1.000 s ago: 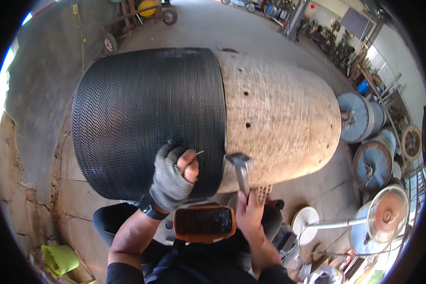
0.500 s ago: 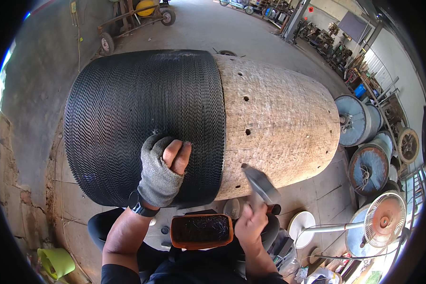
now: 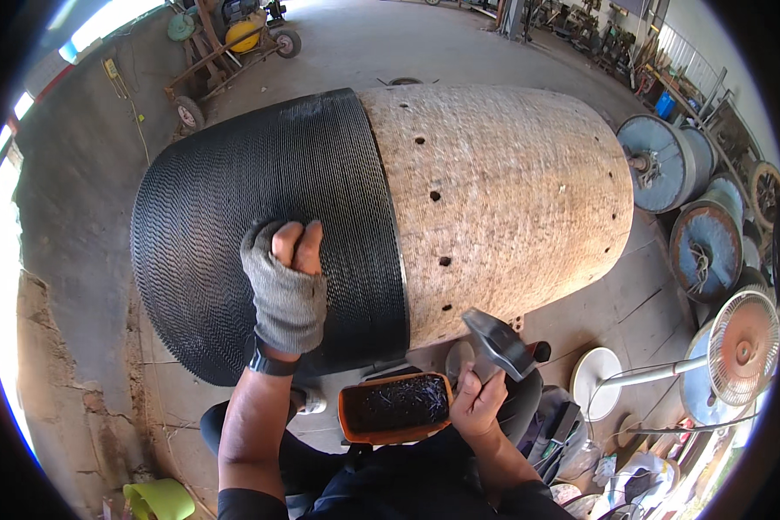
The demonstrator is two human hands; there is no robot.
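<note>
A large barrel-shaped roller lies across in front of me. Its left part is wrapped in a black toothed covering (image 3: 208, 208); its right part is bare, rough pale wood (image 3: 511, 191) with several dark holes. My left hand (image 3: 286, 282), in a grey fingerless glove, rests on the black covering with its fingers curled; whatever they may pinch is hidden. My right hand (image 3: 479, 406) grips a hammer (image 3: 503, 345) low on its handle, its metal head raised near the roller's front edge. An orange-rimmed tray (image 3: 346, 420) of small dark nail-like pieces sits at my lap, between my arms.
Metal drums (image 3: 654, 160) stand along the right side, with a white-based fan (image 3: 741, 347) lying near them. A yellow-green bucket (image 3: 160, 500) is at lower left, beside a worn wall. A wheeled cart (image 3: 225, 65) stands at the far left.
The whole view has shifted and tilted. My right hand and the hammer have moved slightly right, and the hammer head has come back from over the bare wood. My left hand stays on the black covering.
</note>
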